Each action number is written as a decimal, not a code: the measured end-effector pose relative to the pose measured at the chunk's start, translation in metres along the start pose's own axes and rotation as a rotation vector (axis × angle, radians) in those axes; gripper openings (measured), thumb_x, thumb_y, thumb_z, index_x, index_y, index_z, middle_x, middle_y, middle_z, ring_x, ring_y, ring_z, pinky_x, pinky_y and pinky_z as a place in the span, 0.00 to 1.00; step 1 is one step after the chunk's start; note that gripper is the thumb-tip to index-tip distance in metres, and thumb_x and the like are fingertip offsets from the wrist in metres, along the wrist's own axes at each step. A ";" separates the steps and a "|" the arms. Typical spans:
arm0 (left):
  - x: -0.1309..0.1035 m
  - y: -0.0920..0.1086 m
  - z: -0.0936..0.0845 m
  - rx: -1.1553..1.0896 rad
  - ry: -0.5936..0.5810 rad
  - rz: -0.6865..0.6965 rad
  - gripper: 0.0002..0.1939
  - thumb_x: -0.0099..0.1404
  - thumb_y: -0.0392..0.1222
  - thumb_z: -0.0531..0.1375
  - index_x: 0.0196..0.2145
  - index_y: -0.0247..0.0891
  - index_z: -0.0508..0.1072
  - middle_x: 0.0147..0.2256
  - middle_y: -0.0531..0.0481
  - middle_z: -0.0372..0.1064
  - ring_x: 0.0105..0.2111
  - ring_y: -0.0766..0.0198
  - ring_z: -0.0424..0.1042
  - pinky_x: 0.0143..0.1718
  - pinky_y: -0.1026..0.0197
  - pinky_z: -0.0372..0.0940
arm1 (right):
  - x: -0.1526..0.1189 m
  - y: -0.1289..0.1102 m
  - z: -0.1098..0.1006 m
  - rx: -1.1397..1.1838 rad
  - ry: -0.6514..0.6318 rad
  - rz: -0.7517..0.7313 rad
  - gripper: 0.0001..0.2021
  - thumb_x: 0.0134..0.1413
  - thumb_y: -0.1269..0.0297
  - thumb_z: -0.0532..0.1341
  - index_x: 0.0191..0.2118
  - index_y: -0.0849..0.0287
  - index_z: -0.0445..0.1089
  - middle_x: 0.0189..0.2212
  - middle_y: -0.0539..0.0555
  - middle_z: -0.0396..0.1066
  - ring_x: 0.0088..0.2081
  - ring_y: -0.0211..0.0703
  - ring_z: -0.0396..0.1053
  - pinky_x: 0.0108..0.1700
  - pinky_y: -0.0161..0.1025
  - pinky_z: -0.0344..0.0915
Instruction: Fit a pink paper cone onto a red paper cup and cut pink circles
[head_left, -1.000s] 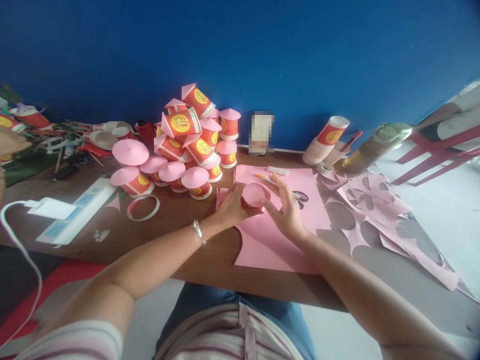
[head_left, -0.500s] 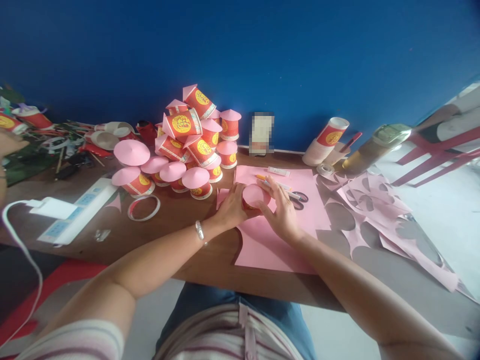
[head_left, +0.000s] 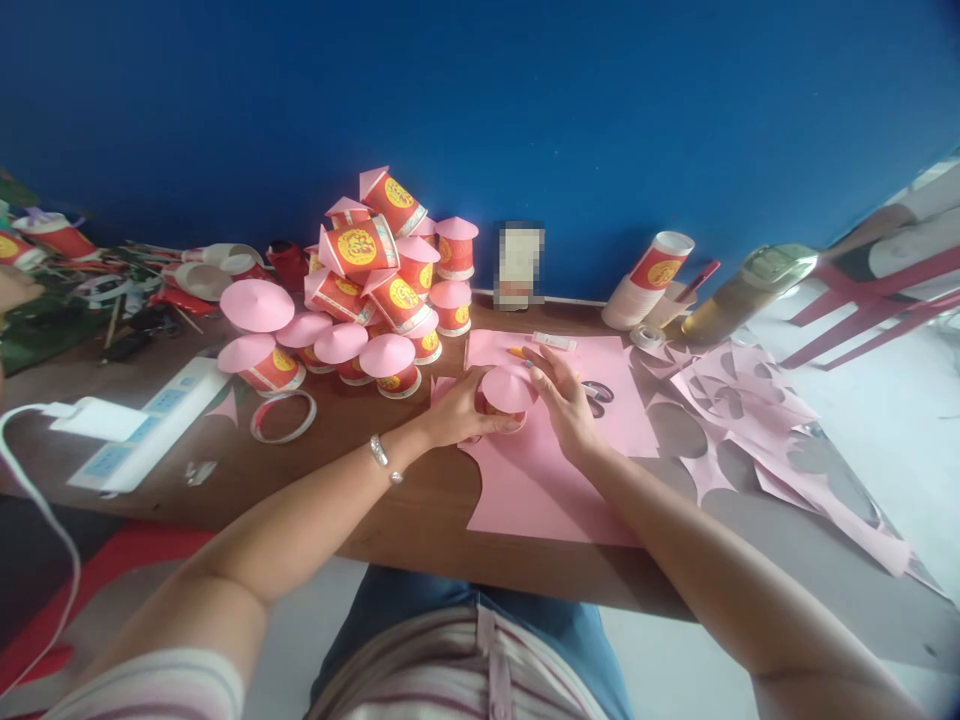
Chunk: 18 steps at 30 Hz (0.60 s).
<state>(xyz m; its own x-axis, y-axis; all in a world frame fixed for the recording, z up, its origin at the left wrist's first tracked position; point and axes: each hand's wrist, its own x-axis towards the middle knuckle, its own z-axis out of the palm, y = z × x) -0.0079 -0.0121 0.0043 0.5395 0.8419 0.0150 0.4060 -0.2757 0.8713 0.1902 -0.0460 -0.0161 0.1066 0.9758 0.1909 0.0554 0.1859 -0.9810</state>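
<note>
A red paper cup [head_left: 502, 418] with a pink paper cone [head_left: 508, 388] as its roof stands upright in front of me. My left hand [head_left: 459, 412] wraps the cup from the left, its thumb across the front. To the right, my right hand [head_left: 568, 408] has its fingers apart, with the thumb tip close to the cone's edge; I cannot tell if they touch. Beneath lie pink paper sheets [head_left: 555, 500]. Behind my right fingers are an orange pen [head_left: 517, 352], a white glue tube [head_left: 555, 341] and scissors [head_left: 598, 397], partly covered.
Several cone-topped cups [head_left: 356, 247] are piled at the back left. A tape ring [head_left: 283, 416] and a power strip [head_left: 150, 425] lie left. Paper offcuts [head_left: 750, 410], stacked cups [head_left: 649, 280] and a bottle [head_left: 739, 290] are right. A phone-like blurred object [head_left: 520, 265] leans against the wall.
My right hand has come off the cone's top and shifted slightly right. My left thumb now lies across the cup's front. The cone's point shows more clearly.
</note>
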 end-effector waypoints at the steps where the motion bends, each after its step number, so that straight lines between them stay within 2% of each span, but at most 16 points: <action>1: 0.001 0.001 0.000 0.009 0.001 0.021 0.39 0.55 0.62 0.72 0.59 0.46 0.69 0.55 0.43 0.72 0.56 0.45 0.72 0.56 0.45 0.70 | 0.000 0.000 0.001 0.011 0.000 0.016 0.35 0.62 0.41 0.64 0.68 0.51 0.61 0.66 0.62 0.68 0.69 0.57 0.64 0.67 0.63 0.65; 4: 0.002 0.003 0.001 0.047 0.029 0.090 0.36 0.54 0.62 0.72 0.55 0.44 0.73 0.54 0.44 0.74 0.55 0.46 0.72 0.58 0.46 0.68 | 0.000 -0.001 0.004 0.054 0.003 0.055 0.37 0.59 0.42 0.67 0.68 0.53 0.60 0.66 0.63 0.68 0.69 0.57 0.64 0.67 0.62 0.66; 8: 0.003 0.003 0.002 0.091 0.049 0.065 0.33 0.53 0.63 0.72 0.51 0.44 0.75 0.50 0.45 0.76 0.51 0.47 0.74 0.55 0.47 0.70 | -0.001 -0.003 0.005 0.068 -0.006 0.072 0.38 0.59 0.42 0.67 0.69 0.53 0.60 0.67 0.63 0.67 0.69 0.57 0.63 0.68 0.62 0.64; 14: 0.003 0.002 0.004 0.130 0.082 0.063 0.35 0.52 0.64 0.72 0.53 0.44 0.74 0.51 0.45 0.75 0.51 0.47 0.74 0.54 0.47 0.70 | -0.005 -0.006 0.000 0.011 -0.016 0.022 0.34 0.64 0.41 0.62 0.69 0.52 0.60 0.66 0.62 0.68 0.69 0.56 0.64 0.69 0.63 0.63; 18: 0.002 0.000 0.005 0.142 0.092 0.060 0.35 0.52 0.66 0.71 0.51 0.43 0.74 0.49 0.44 0.75 0.50 0.47 0.74 0.53 0.48 0.70 | -0.008 -0.004 0.001 0.015 -0.033 0.030 0.34 0.62 0.42 0.65 0.68 0.52 0.60 0.67 0.61 0.67 0.68 0.56 0.65 0.67 0.63 0.67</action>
<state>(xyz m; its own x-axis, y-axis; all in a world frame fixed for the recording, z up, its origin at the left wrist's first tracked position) -0.0034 -0.0123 0.0020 0.4987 0.8591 0.1148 0.4790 -0.3836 0.7896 0.1879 -0.0542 -0.0137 0.0749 0.9842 0.1603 0.0377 0.1578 -0.9868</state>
